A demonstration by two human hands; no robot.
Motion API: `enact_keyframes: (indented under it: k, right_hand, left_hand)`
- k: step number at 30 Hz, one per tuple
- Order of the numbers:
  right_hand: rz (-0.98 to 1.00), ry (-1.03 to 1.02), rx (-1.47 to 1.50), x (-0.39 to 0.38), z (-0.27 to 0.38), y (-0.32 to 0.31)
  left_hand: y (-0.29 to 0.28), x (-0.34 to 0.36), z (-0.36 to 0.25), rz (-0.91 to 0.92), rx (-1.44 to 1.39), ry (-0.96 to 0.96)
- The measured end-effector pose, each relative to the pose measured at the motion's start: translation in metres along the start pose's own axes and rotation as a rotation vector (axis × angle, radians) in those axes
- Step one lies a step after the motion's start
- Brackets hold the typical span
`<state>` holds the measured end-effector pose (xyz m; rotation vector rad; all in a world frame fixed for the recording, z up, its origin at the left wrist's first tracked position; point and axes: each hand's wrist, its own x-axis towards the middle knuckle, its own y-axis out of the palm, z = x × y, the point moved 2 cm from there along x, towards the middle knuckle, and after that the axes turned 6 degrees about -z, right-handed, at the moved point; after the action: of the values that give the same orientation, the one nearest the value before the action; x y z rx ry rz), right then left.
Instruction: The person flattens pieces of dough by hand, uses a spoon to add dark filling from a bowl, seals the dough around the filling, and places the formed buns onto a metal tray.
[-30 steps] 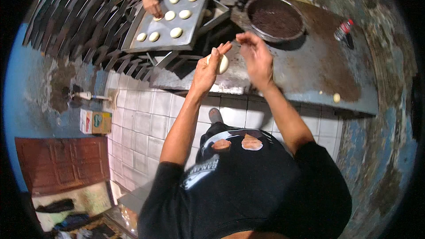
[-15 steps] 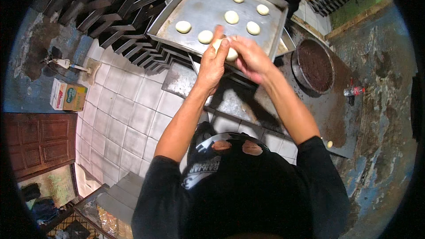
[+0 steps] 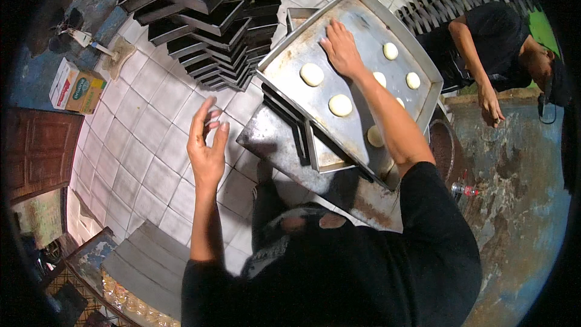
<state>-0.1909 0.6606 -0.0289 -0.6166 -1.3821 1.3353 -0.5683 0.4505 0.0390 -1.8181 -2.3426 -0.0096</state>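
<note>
A metal baking tray with a raised rim holds several round, pale dough balls. My right hand reaches across it and lies palm down near its far left part, fingers stretched out. Whether anything is under that palm is hidden. Closest to this hand is a dough ball; another dough ball sits nearer to me. My right forearm partly covers other dough balls. Off the tray's left side, over the tiled floor, my left hand is raised, open and holding nothing, its fingers apart and slightly curled.
More trays are stacked beneath at differing angles. Tall stacks of dark metal trays stand at the far left. A co-worker bends in from the right. A round pan and a bottle are beyond my right arm.
My hands, together over the tray around dough, have parted. The right went forward onto the tray; the left moved left, off it, empty. The view has turned, and the co-worker shows more.
</note>
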Motion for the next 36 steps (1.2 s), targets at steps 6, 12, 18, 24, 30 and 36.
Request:
enact_keyframes:
  k: [6,12,18,24,30,36]
  right_hand:
    - [0.168,0.517,0.979,0.043,-0.041,-0.110]
    - [0.036,0.393,-0.048,-0.054,-0.158,-0.075]
    - [0.036,0.461,0.669,-0.027,-0.140,-0.131]
    - [0.474,0.207,0.202,-0.068,-0.038,-0.170]
    - [0.218,0.323,0.532,-0.076,-0.037,-0.121]
    - [0.109,0.145,0.236,-0.027,0.010,-0.096]
  left_hand:
    - [0.022,0.010,-0.042,0.071,0.009,0.135]
    - [-0.017,-0.057,-0.023,-0.023,0.173,-0.005]
    - [-0.015,-0.107,-0.053,0.011,0.186,0.017]
    - [-0.042,-0.145,-0.069,-0.011,0.256,0.054]
    - [-0.012,-0.098,-0.085,0.110,0.169,0.164]
    - [0.006,-0.037,-0.052,0.285,0.144,0.215]
